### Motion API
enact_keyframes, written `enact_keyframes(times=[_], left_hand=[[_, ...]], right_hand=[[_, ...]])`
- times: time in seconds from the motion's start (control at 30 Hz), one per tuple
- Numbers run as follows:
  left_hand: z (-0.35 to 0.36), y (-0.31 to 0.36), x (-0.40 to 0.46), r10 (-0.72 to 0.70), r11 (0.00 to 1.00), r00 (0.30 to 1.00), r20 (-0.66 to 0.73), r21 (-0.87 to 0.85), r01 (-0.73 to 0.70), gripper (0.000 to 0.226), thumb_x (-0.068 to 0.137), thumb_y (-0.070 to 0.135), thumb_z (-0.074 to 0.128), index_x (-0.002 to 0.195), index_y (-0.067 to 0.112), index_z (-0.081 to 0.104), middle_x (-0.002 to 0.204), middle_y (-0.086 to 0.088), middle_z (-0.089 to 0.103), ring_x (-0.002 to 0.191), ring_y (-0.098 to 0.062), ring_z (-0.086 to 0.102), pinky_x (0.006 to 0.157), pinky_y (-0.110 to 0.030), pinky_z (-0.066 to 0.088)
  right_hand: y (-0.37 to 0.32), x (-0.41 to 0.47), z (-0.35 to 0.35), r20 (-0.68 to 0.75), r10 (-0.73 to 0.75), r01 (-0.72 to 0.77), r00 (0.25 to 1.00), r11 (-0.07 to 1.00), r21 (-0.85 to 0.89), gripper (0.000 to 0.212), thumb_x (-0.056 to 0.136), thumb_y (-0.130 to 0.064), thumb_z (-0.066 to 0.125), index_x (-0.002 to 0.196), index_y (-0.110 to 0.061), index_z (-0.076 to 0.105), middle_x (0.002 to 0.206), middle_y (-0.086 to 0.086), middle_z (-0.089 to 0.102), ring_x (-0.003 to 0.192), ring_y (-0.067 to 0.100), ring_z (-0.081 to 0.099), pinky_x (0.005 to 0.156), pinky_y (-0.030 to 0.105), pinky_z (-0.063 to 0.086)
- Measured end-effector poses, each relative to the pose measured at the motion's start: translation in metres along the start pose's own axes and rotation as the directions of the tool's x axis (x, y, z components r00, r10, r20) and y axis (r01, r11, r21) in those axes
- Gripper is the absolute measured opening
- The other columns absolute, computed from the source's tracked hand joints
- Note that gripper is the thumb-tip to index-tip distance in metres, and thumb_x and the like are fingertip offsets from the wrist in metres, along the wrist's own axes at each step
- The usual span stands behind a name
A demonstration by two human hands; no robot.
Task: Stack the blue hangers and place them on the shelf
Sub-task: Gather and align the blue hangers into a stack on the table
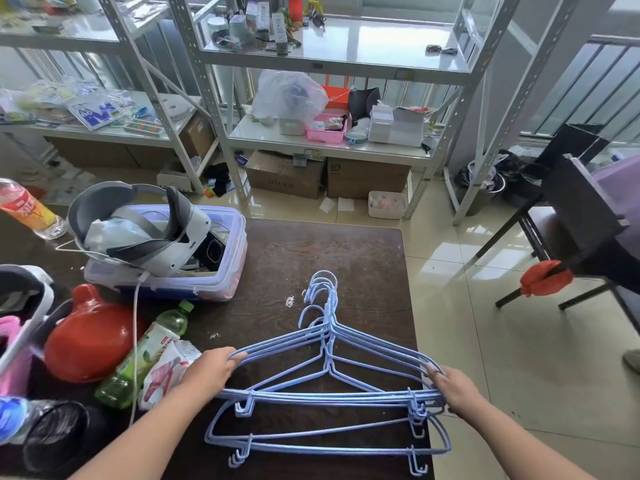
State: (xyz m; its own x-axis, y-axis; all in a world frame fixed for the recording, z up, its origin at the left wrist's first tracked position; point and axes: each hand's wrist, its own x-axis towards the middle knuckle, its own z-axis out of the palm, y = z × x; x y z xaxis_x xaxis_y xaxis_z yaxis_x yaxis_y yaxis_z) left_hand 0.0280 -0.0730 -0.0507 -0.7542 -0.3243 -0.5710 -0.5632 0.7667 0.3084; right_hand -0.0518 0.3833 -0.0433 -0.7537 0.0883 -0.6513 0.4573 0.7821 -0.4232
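Observation:
Several light-blue wire hangers (329, 396) lie overlapped on the dark wooden table (363, 258), hooks pointing away from me. My left hand (213, 370) grips the left ends of the upper bunch. My right hand (453, 388) grips their right ends. Two more hangers (325, 441) lie lower, nearer the table's front edge, apart from both hands. The white metal shelf unit (332, 143) stands beyond the table.
A clear plastic bin with a white headset (162, 244) sits at the table's left. A red helmet-like object (86, 337), a green bottle (145, 355) and a white cable crowd the left side. Cardboard boxes (287, 174) sit under the shelf. A dark chair (571, 216) stands right.

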Motion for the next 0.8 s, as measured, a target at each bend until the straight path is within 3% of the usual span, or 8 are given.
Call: enact_keyframes(times=[0.1, 0.23, 0.37, 0.5, 0.63, 0.8], left_hand=[[0.002, -0.002, -0.003, 0.027, 0.999, 1.0, -0.012, 0.021, -0.027, 0.028, 0.09, 0.042, 0.054, 0.074, 0.021, 0.062, 0.073, 0.001, 0.069, 0.073, -0.016, 0.064, 0.073, -0.035, 0.051], [0.002, -0.004, -0.005, 0.029, 0.999, 0.998, -0.056, 0.031, -0.027, 0.027, 0.09, 0.041, 0.054, 0.067, 0.028, 0.059, 0.075, 0.001, 0.07, 0.077, -0.019, 0.065, 0.072, -0.034, 0.051], [-0.002, 0.0, -0.014, 0.043, 0.999, 0.992, -0.12, -0.018, -0.045, 0.023, 0.092, 0.041, 0.053, 0.073, 0.033, 0.062, 0.077, 0.003, 0.07, 0.078, -0.018, 0.064, 0.072, -0.033, 0.051], [-0.002, 0.003, -0.02, 0.056, 0.998, 0.982, -0.181, -0.027, -0.062, 0.024, 0.091, 0.04, 0.053, 0.074, 0.028, 0.063, 0.075, 0.003, 0.068, 0.076, -0.018, 0.063, 0.069, -0.034, 0.05], [0.002, 0.006, -0.026, 0.127, 0.991, 0.94, -0.315, 0.083, -0.106, 0.018, 0.091, 0.037, 0.055, 0.082, 0.026, 0.067, 0.08, 0.001, 0.062, 0.082, -0.023, 0.06, 0.067, -0.036, 0.048], [0.001, 0.012, -0.033, 0.092, 0.99, 0.943, -0.321, -0.068, -0.12, 0.022, 0.091, 0.031, 0.056, 0.075, 0.016, 0.059, 0.069, -0.002, 0.061, 0.068, -0.022, 0.058, 0.061, -0.035, 0.044]], right_hand=[[0.002, -0.002, 0.002, -0.034, -0.039, 0.04, 0.999, 0.999, 0.021, 0.037, 0.101, -0.036, 0.044, 0.077, -0.016, 0.065, 0.075, 0.006, 0.067, 0.07, 0.021, 0.06, 0.062, 0.029, 0.041], [0.001, -0.008, 0.002, -0.08, -0.081, 0.085, 0.993, 0.995, 0.046, 0.034, 0.101, -0.036, 0.045, 0.086, -0.016, 0.068, 0.086, 0.008, 0.07, 0.081, 0.023, 0.062, 0.07, 0.032, 0.043], [0.001, -0.016, 0.006, -0.149, -0.119, 0.13, 0.982, 0.99, 0.064, 0.025, 0.1, -0.037, 0.045, 0.088, -0.027, 0.064, 0.085, 0.002, 0.07, 0.083, 0.022, 0.061, 0.07, 0.033, 0.044], [0.002, -0.021, 0.007, -0.201, -0.161, 0.183, 0.966, 0.979, 0.094, 0.03, 0.101, -0.031, 0.046, 0.081, -0.021, 0.067, 0.079, 0.004, 0.068, 0.078, 0.022, 0.062, 0.067, 0.034, 0.044], [0.003, -0.021, 0.007, -0.266, -0.218, 0.238, 0.939, 0.97, 0.042, 0.036, 0.1, -0.024, 0.048, 0.064, -0.026, 0.055, 0.066, 0.0, 0.057, 0.065, 0.017, 0.052, 0.057, 0.034, 0.038], [0.0, -0.021, 0.005, -0.343, -0.2, 0.211, 0.918, 0.977, -0.005, 0.026, 0.099, -0.021, 0.05, 0.078, -0.014, 0.064, 0.076, 0.002, 0.059, 0.071, 0.017, 0.054, 0.058, 0.031, 0.037]])
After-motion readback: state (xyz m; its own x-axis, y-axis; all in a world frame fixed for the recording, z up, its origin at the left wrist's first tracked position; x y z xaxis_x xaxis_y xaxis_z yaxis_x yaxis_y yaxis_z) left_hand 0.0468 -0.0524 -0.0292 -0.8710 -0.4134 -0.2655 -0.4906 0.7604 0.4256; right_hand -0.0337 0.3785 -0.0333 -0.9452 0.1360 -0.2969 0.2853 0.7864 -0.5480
